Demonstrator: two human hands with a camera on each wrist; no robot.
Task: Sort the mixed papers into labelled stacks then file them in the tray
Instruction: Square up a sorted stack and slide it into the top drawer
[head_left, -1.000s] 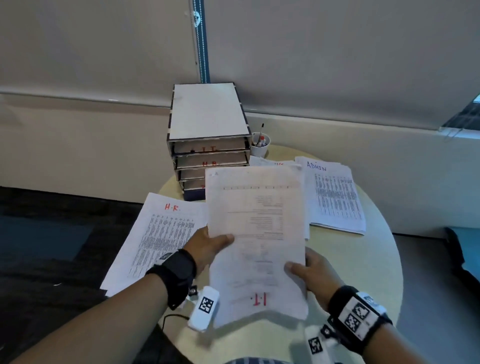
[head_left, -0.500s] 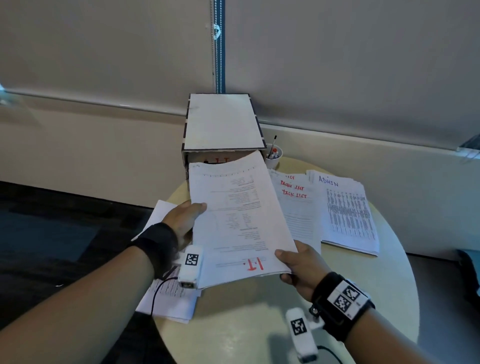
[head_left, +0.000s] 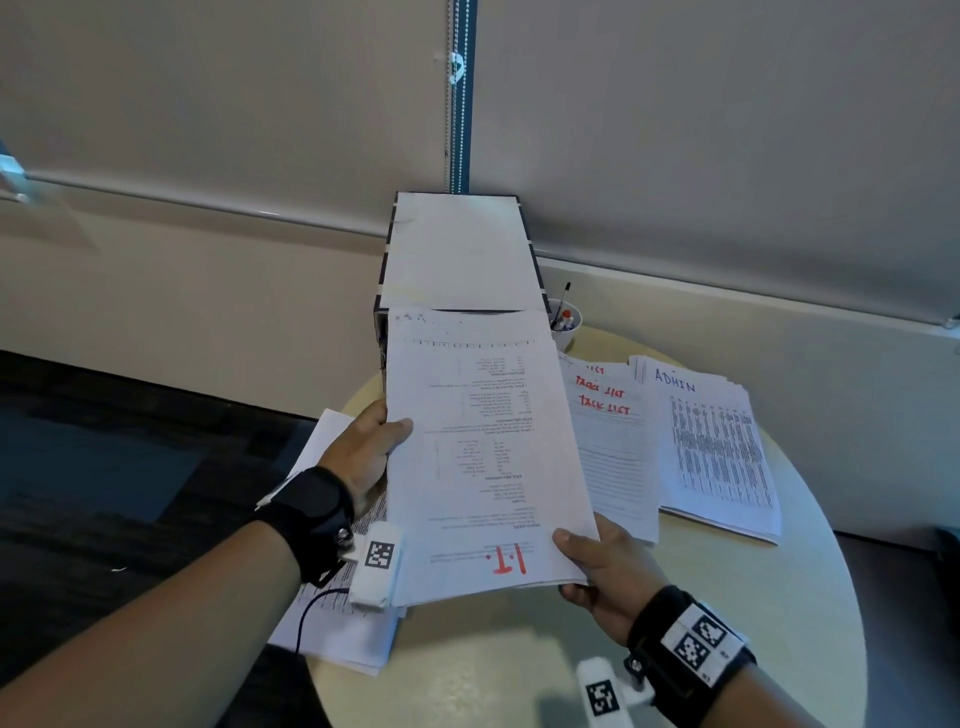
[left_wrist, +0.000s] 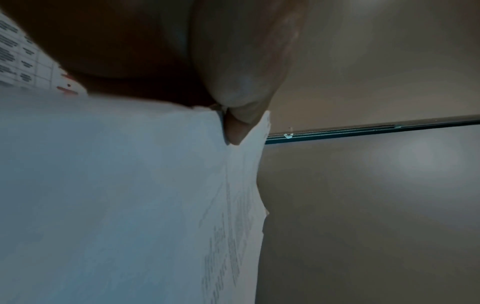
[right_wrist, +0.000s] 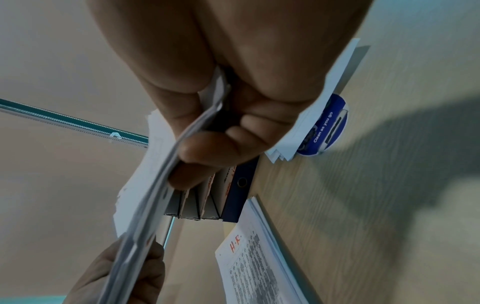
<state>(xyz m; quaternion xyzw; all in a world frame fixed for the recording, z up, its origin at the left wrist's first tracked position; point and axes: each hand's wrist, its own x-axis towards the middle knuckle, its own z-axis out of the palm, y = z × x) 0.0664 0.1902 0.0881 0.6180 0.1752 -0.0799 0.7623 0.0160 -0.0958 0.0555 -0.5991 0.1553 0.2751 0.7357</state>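
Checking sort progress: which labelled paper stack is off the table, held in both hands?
The white paper stack marked I.T. in red; the TASK LIST, ADMIN and H.R. stacks lie on the table.

White paper stack (head_left: 483, 447) lettered red; white side stacks, one (head_left: 613, 441) lettered red, one (head_left: 717, 447) blue; pale wood-grain tabletop (head_left: 519, 665); white-topped tray (head_left: 457, 249) with dark edges; black wristbands (head_left: 311, 514) bearing black-and-white square tags.

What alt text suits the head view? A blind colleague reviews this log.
Both hands, left hand and right hand, hold the I.T. stack up to the filing tray on a round table.
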